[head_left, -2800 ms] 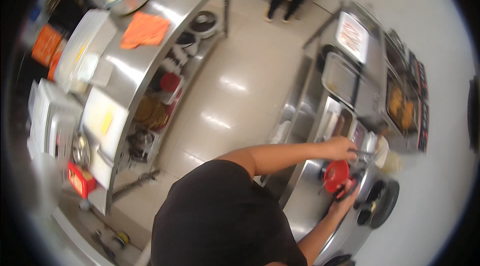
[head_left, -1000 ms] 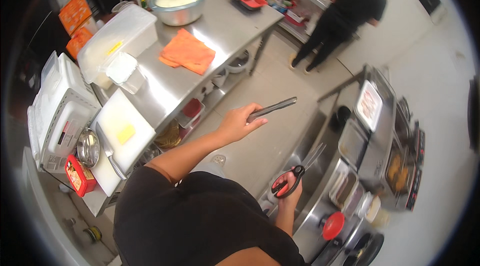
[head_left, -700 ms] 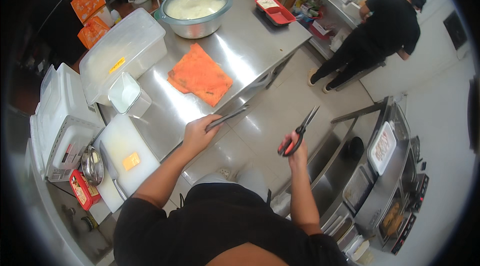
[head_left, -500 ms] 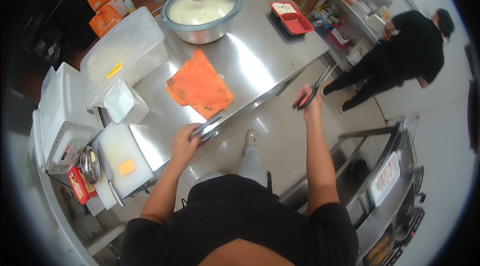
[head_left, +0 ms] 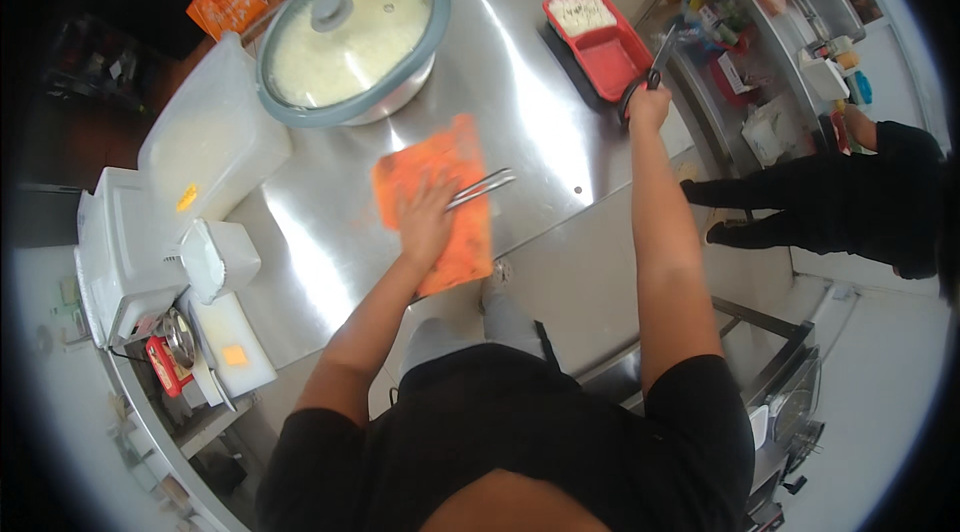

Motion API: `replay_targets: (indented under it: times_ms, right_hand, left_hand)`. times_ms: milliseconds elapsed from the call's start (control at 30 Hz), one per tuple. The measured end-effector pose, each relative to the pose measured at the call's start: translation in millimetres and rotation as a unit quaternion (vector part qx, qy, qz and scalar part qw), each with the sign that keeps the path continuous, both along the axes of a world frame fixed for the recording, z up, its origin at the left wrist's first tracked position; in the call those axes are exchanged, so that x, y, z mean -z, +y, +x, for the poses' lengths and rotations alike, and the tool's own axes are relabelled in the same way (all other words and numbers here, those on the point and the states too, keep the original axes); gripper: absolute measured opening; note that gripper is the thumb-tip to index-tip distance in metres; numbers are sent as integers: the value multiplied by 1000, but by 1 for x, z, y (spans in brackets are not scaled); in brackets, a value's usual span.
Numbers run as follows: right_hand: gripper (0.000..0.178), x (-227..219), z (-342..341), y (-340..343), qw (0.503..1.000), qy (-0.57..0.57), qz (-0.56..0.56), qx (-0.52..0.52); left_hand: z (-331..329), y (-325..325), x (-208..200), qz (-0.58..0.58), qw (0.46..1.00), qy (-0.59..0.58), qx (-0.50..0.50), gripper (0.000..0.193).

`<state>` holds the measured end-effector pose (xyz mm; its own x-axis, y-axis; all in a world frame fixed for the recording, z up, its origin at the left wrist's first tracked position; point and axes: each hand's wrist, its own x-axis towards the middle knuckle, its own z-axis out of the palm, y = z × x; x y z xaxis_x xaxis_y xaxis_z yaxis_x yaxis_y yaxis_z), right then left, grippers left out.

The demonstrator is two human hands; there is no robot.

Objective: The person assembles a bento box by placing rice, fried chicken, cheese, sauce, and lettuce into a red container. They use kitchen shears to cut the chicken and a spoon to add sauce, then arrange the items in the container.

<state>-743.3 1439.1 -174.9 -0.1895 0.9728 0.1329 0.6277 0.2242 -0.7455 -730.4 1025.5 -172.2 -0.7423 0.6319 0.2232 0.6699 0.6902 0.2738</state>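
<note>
On the steel table lies an orange cloth (head_left: 457,257), its near end hanging over the front edge. My left hand (head_left: 425,222) presses on it, fingers reaching over the fabric, with metal tongs (head_left: 482,189) held by the thumb side and pointing right. Stretched far forward, my right hand (head_left: 650,110) grips black-handled scissors (head_left: 661,62) with the blades pointing away. Just left of the scissors sits a red two-part tray (head_left: 611,63), white rice in its far compartment. The near compartment holds nothing.
A big lidded pot (head_left: 345,42) of rice stands at the back. To the left are a clear plastic bin (head_left: 215,127), a white container (head_left: 222,260) and a cutting board (head_left: 250,347) with a knife and an orange-yellow square. At right, a person in black (head_left: 840,197) stands by a shelf.
My left hand has gone forward onto the orange cloth, tongs still held, and the cloth has shifted toward the front edge. My right hand has carried the scissors forward beside the red tray.
</note>
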Motion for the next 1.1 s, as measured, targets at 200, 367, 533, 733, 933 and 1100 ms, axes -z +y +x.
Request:
replay_targets:
  times_ms: [200, 367, 533, 733, 933, 1100]
  right_hand:
    - [21, -13, -7, 44, 995, 38, -72, -65]
    - [16, -23, -7, 36, 986, 52, -127, -92]
    - [26, -21, -8, 22, 985, -19, -133, -108]
    - [38, -6, 21, -29, 979, -53, -97, -172]
    - [41, -25, 67, -112, 966, -125, -94, -208]
    - [39, -20, 86, -195, 958, -108, -120, -238]
  left_hand:
    - [3, 142, -7, 13, 961, -75, 265, 44]
    - [37, 207, -7, -7, 902, -134, 411, 41]
    - [47, 208, -8, -51, 887, -87, 451, 39]
    - [62, 108, -2, -81, 893, -81, 435, 43]
    - [69, -63, -5, -43, 952, -107, 282, 52]
    - [78, -196, -13, 22, 971, -132, 199, 52]
